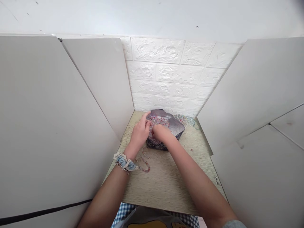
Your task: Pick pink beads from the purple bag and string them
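Observation:
A dark shiny plastic bag full of small coloured beads lies at the far middle of the wooden table. My left hand rests at the bag's left edge, fingers curled over the opening. My right hand reaches into the bag's mouth, fingers bent among the beads. Whether either hand pinches a bead or a strand is hidden by the fingers. A beaded strand lies loose on the table beside my left wrist, which wears a blue scrunchie.
White panels wall the table on the left and right, with a white brick-pattern wall behind. More clear bead strands lie behind the bag. Small metal bits lie at the table's right edge.

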Motion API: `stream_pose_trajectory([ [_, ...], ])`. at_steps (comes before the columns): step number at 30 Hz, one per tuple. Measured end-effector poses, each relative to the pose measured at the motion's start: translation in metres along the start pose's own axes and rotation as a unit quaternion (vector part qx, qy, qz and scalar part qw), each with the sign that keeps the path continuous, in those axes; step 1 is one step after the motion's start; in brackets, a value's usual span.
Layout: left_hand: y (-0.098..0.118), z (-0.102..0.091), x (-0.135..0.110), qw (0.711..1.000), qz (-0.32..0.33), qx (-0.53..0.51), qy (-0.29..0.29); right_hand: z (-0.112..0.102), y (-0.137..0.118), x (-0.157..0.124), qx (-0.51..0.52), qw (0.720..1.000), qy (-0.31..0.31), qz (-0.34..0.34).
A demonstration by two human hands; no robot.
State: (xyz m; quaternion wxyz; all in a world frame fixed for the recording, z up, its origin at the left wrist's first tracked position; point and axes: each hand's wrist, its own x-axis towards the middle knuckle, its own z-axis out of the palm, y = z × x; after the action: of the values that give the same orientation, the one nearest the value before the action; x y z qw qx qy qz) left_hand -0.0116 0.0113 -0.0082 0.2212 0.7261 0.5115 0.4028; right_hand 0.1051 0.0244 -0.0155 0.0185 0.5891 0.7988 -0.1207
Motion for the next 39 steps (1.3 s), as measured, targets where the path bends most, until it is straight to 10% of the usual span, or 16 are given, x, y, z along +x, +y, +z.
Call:
stream_pose_trajectory([
  [10, -0.007, 0.002, 0.005, 0.989, -0.050, -0.138, -0.030, 0.004, -0.001, 0.000, -0.022, 0.999, -0.020, 0.021],
  [39, 0.003, 0.000, 0.000, 0.999, 0.008, 0.038, -0.019, 0.009, 0.036, 0.000, 0.025, 0.999, -0.009, 0.020],
])
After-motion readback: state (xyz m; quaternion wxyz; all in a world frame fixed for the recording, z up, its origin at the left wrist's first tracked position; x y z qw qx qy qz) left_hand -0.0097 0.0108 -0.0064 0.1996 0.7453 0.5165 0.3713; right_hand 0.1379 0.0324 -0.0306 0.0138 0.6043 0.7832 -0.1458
